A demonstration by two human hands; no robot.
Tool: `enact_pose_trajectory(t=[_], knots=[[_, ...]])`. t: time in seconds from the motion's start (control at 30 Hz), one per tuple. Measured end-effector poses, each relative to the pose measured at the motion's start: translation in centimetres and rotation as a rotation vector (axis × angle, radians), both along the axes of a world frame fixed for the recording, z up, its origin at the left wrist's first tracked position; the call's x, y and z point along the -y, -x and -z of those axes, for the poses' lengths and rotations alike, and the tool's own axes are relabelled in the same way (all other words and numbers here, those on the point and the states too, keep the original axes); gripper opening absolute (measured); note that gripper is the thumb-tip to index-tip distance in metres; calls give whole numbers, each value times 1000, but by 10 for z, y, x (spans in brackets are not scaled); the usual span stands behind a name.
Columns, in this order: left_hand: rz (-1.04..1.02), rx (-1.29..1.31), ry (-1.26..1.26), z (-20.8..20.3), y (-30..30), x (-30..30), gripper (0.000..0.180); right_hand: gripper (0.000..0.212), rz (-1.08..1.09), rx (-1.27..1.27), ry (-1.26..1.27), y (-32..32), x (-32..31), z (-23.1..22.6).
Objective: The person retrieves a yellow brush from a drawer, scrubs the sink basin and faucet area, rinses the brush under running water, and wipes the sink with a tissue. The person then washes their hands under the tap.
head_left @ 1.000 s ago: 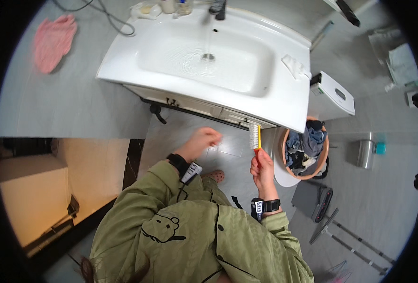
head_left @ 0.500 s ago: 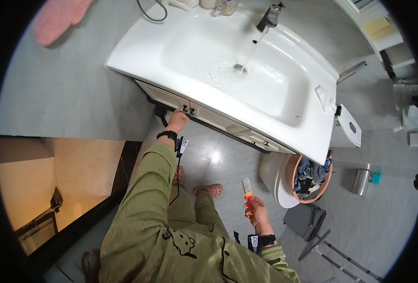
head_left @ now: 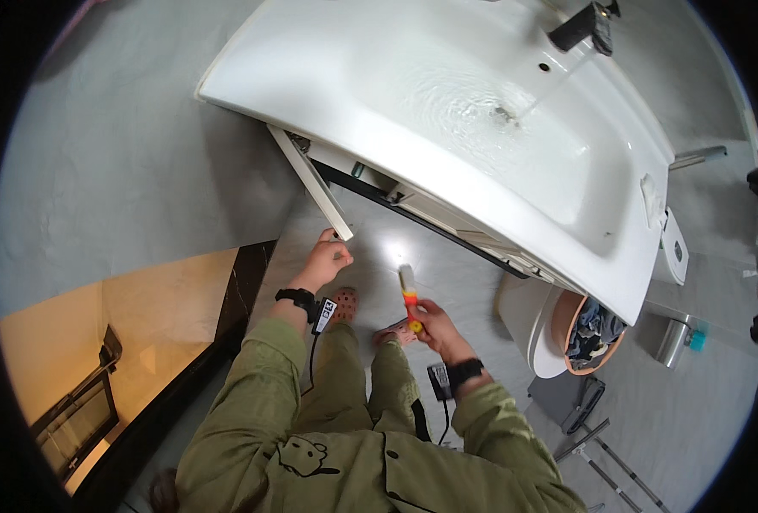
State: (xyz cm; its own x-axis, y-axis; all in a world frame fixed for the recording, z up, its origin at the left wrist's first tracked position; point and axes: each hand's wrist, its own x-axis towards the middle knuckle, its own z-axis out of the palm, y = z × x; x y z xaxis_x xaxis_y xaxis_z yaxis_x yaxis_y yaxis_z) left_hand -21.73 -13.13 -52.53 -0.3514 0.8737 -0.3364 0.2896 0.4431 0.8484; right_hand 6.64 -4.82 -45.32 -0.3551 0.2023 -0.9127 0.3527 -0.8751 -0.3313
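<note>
A cabinet door [head_left: 311, 184] under the white sink [head_left: 251, 77] stands swung out toward me. My left hand [head_left: 323, 261] is at its free edge, fingers curled in against it; the handle is mostly hidden. In my right hand [head_left: 439, 329] is a small brush [head_left: 410, 299] with a red and yellow handle, its pale bristly head pointing up and away from me, slightly blurred. Water runs from the dark faucet [head_left: 580, 30] into the basin and ripples round the drain. The cabinet's inside shows only as a narrow strip below the sink's front edge.
Right of the cabinet stands a white toilet-like fixture [head_left: 543, 342] beside an orange basket [head_left: 563, 321] of dark clothes [head_left: 597, 332]. A folded grey item [head_left: 558, 400] and metal poles [head_left: 614, 466] lie beyond it. A lit opening [head_left: 148, 325] is at the left.
My left hand has pulled the left cabinet door open toward me. My right hand has moved left and forward with the brush. The view has shifted nearer the sink.
</note>
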Motion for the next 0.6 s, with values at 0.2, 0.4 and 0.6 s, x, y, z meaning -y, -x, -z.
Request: enact_pose_trajectory(t=[0.2, 0.4, 0.6], knots=[[10, 120, -63, 26, 35, 24, 20, 33, 100, -188, 32, 173, -35, 89], [-41, 221, -140, 45, 47, 25, 23, 5, 471, -277, 60, 254, -84, 177], [-80, 271, -72, 41, 43, -3, 22, 10, 768, -266, 26, 263, -128, 228]])
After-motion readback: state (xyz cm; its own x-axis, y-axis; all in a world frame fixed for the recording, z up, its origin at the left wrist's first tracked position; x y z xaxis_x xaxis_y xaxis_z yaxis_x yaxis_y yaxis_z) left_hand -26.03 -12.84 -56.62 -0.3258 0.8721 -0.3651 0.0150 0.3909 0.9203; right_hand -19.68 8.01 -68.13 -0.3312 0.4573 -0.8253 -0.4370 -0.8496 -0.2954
